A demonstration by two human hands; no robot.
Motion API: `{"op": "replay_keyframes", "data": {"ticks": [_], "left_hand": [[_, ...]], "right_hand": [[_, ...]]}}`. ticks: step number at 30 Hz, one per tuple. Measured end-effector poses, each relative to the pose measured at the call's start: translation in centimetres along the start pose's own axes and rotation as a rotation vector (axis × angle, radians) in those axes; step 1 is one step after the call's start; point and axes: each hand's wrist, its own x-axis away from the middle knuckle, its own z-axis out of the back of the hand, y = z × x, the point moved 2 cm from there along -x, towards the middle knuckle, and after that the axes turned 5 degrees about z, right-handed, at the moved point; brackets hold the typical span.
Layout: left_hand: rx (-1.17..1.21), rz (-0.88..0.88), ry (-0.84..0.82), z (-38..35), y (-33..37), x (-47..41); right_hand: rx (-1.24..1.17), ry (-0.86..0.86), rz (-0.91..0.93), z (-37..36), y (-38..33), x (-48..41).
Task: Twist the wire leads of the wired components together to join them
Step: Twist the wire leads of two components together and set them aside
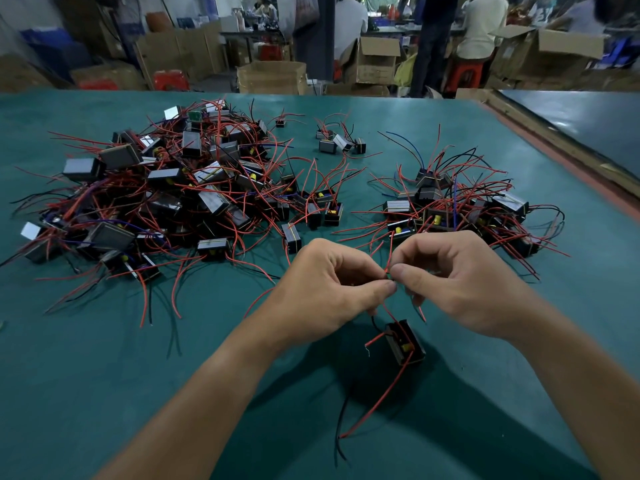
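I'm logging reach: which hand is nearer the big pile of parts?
Left. The left hand is just right of the big pile; the right hand lies farther right.

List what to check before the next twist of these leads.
1. Left hand pinches the red leads: ok.
2. Right hand pinches them at the same spot: ok.
3. Bare ends overlap inside the pinch: cannot tell, the fingertips hide them.
4. Wired component below the hands is apart from the left pile and the right pile: ok.
5. Its long red lead and black lead trail toward the person, away from the pinch: ok.
6. Which second component the lead rising from the pinch belongs to: cannot tell.
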Motion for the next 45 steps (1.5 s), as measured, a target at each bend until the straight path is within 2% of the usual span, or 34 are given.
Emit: {"op": "replay_keyframes", "data": {"ticks": [8, 19, 25, 34, 39, 45], "left_hand": [[-0.005, 0.026, 0.046, 0.11, -0.23, -0.12], [-0.017, 0.01, -0.008, 0.39, 0.0, -0.09], [-0.009, 0.023, 0.041, 0.53, -0.44, -0.41], [-0.058, -0.006, 0.074, 0.53, -0.53, -0.39], [-0.264, -0.117, 0.106, 0.18, -0.42, -0.19], [-0.319, -0.188, 0.081, 0.22, -0.19, -0.02]], "right_hand": [[-0.047, 0.022, -0.036, 0.08, 0.38, -0.05], [-0.117, 0.038, -0.055, -0.38, 0.19, -0.1], [0.048, 0.151, 0.026, -0.24, -0.05, 0.09], [0.239, 0.035, 0.059, -0.45, -0.08, 0.29], [0.221, 0.003, -0.066, -0.25, 0.13, 0.17], [-0.206, -0.091, -0.368, -0.36, -0.02, 0.04]]}}
